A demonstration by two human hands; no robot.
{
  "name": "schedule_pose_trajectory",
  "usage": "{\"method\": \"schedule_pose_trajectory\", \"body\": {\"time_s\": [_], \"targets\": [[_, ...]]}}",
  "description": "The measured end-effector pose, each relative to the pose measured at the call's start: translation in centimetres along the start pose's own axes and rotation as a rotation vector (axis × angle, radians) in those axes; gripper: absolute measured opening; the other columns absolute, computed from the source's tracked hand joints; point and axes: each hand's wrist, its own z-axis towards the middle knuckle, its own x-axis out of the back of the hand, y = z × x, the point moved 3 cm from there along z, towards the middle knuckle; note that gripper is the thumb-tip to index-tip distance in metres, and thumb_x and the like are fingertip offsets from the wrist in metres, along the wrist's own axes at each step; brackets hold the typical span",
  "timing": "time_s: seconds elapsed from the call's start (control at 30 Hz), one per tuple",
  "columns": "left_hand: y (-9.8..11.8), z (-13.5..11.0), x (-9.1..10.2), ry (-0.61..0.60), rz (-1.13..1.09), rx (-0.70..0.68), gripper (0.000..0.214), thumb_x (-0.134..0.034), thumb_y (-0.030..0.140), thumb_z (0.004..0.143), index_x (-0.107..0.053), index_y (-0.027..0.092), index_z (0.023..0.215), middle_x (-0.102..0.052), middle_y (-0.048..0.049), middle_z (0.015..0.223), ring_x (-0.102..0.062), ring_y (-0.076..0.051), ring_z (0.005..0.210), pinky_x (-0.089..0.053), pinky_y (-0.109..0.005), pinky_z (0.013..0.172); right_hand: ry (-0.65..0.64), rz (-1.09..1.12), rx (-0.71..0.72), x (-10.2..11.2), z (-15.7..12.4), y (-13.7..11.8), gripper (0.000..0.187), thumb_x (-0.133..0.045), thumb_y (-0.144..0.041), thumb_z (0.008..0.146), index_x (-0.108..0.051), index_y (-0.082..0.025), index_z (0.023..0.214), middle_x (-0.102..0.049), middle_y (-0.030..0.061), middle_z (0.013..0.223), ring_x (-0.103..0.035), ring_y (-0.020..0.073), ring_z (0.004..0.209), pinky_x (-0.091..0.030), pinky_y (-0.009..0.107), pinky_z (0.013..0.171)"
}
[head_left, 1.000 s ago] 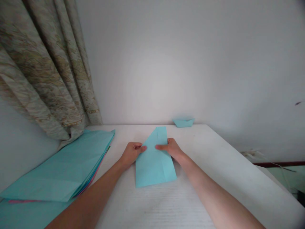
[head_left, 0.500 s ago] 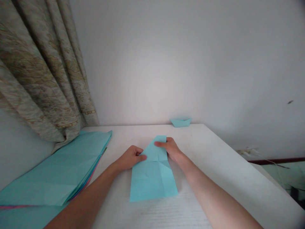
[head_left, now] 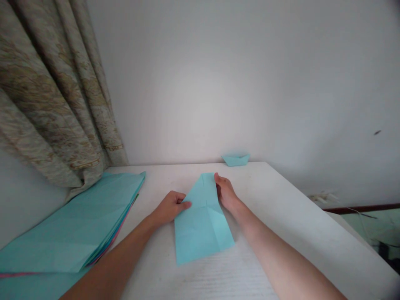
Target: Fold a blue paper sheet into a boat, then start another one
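Observation:
A light blue sheet of paper (head_left: pixel 200 227), creased and folded at its far end, is held a little tilted above the white table. My left hand (head_left: pixel 171 207) pinches its left slanting edge, thumb on top and fingers underneath. At the upper right edge, my right hand (head_left: pixel 225 191) grips the paper with the thumb along the side near the top corner; the other fingers are mostly hidden behind it. Crease lines cross near the paper's middle.
A folded light blue paper boat (head_left: pixel 236 160) stands at the table's back edge against the wall. On the left lies a stack of coloured paper (head_left: pixel 71 225), blue on top, below a patterned curtain (head_left: pixel 56 91). The white table (head_left: pixel 281 216) ends at a slanting right edge.
My right thumb has slid from the paper's face to its right edge. The paper has turned slightly, its near right corner rising. My left hand keeps its pinch.

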Motion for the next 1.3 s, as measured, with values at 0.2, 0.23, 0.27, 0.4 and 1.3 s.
{"method": "schedule_pose_trajectory", "body": {"time_s": [0.2, 0.23, 0.27, 0.4, 1.3], "targets": [[-0.1, 0.1, -0.3, -0.013, -0.038, -0.007, 0.036, -0.064, 0.046, 0.067, -0.06, 0.011, 0.066, -0.055, 0.0002, 0.054, -0.046, -0.01, 0.044, -0.032, -0.021, 0.044, -0.039, -0.126, -0.048, -0.4, -0.4, 0.4, 0.032, -0.082, -0.035, 0.052, -0.069, -0.013, 0.071, -0.07, 0.0087, 0.069, -0.062, 0.0206, 0.057, -0.05, 0.033, 0.059], [-0.1, 0.0, -0.3, -0.014, -0.039, -0.012, 0.035, -0.065, 0.046, 0.067, -0.06, 0.011, 0.066, -0.055, 0.0003, 0.054, -0.046, -0.01, 0.044, -0.032, -0.021, 0.043, -0.013, -0.099, -0.03, -0.3, -0.3, 0.3, 0.031, -0.081, -0.036, 0.052, -0.069, -0.013, 0.069, -0.069, 0.0078, 0.066, -0.061, 0.0192, 0.055, -0.05, 0.032, 0.057], [0.0, 0.0, -0.2, -0.009, -0.038, -0.017, 0.035, -0.065, 0.046, 0.068, -0.06, 0.011, 0.066, -0.055, 0.0002, 0.054, -0.046, -0.011, 0.044, -0.032, -0.021, 0.043, 0.012, -0.073, -0.01, -0.2, -0.2, 0.2, 0.03, -0.081, -0.037, 0.053, -0.068, -0.014, 0.067, -0.068, 0.0066, 0.063, -0.06, 0.0175, 0.052, -0.049, 0.03, 0.054], [-0.1, 0.2, 0.4, 0.125, -0.024, -0.057, 0.036, -0.064, 0.048, 0.068, -0.062, 0.012, 0.067, -0.059, -0.0014, 0.056, -0.053, -0.014, 0.048, -0.037, -0.022, 0.044, -0.079, -0.1, -0.028, -0.3, -0.3, 0.1, 0.032, -0.079, -0.039, 0.055, -0.068, -0.013, 0.07, -0.068, 0.0056, 0.064, -0.06, 0.017, 0.054, -0.048, 0.029, 0.055], [-0.5, 0.9, 1.8, 0.553, -0.663, -0.058, 0.027, -0.076, 0.019, 0.062, -0.065, 0.007, 0.084, -0.071, -0.0115, 0.082, -0.067, -0.019, 0.07, -0.057, -0.031, 0.069, -0.172, -0.307, 0.041, -1.2, -0.4, 0.8, 0.035, -0.074, -0.048, 0.058, -0.062, -0.015, 0.059, -0.059, 0.0005, 0.055, -0.049, 0.0112, 0.049, -0.039, 0.023, 0.047]]}}
